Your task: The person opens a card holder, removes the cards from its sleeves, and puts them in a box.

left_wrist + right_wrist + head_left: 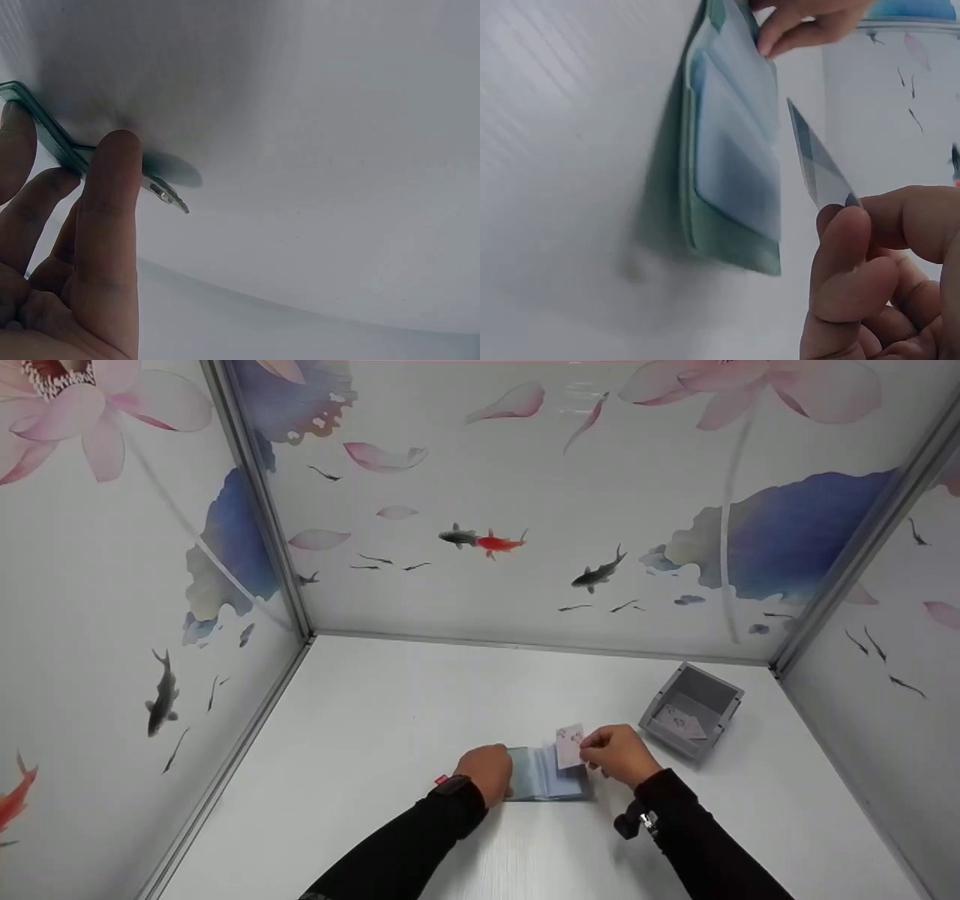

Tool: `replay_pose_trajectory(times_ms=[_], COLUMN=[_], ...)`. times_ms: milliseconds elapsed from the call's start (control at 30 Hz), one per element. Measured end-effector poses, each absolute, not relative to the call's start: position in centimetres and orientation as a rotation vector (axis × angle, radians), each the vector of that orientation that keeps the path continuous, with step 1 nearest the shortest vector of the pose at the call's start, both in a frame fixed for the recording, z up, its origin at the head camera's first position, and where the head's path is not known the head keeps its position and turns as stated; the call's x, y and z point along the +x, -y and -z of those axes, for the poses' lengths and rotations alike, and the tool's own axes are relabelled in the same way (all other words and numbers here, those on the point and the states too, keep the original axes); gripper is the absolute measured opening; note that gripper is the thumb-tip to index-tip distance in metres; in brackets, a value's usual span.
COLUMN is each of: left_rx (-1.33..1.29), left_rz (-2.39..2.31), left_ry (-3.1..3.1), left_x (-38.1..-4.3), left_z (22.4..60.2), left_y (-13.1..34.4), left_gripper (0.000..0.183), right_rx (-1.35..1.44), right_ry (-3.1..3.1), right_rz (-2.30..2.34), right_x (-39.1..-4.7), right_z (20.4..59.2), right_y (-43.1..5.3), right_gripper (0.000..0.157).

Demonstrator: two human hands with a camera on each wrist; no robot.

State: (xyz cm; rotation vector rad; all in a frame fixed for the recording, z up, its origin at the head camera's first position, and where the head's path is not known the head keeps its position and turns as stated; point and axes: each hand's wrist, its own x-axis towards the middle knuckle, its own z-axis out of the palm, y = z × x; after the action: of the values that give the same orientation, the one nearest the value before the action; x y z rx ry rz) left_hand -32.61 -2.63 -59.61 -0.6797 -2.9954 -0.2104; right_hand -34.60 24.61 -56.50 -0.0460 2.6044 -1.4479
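A green card holder (pixel 523 780) with clear plastic sleeves lies spread on the white table in the head view. My left hand (pixel 486 772) grips its left end; in the left wrist view the thumb and fingers are at the green cover's edge (pixel 56 142). Between thumb and fingertips, my right hand (pixel 621 754) pinches a small pale card (pixel 568 744) with a pinkish print. That card overlaps the holder's right sleeve in the head view. From the right wrist, the card (pixel 821 165) shows edge-on, apart from the sleeve (pixel 739 161).
A grey plastic bin (pixel 651 706) stands at the back right, with printed cards (pixel 681 724) inside. White panels with fish and lotus prints wall the table (pixel 360 705) at the back and both sides. A dark wrist-worn device (pixel 628 821) hangs below the right sleeve.
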Motion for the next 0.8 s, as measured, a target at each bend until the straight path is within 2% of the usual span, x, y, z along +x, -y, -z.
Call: replay_pose_trajectory(times_ms=[133, 467, 633, 800], left_rx=[-0.697, -0.664, -0.655, -0.67], left_rz=[0.21, 0.184, 0.201, 0.219], left_ry=[2.985, 3.009, 2.99, 2.988], left_x=[-32.4, -32.9, -33.1, -33.1], left_z=[59.1, 59.8, 60.2, 60.2], left_y=[2.8, 2.6, 2.6, 2.6], left_gripper=[0.022, 0.024, 0.025, 0.025], right_rx=[0.024, 0.236, 0.236, 0.22], right_ry=[-2.667, -2.845, -3.007, -3.131], right_rz=[1.446, 1.429, 1.244, 1.07], right_x=[-35.1, -35.4, -35.8, -36.9], right_z=[55.2, 52.5, 52.8, 53.6], right_y=[-27.3, -35.6, -37.9, -38.0], right_gripper=[0.019, 0.041, 0.043, 0.041])
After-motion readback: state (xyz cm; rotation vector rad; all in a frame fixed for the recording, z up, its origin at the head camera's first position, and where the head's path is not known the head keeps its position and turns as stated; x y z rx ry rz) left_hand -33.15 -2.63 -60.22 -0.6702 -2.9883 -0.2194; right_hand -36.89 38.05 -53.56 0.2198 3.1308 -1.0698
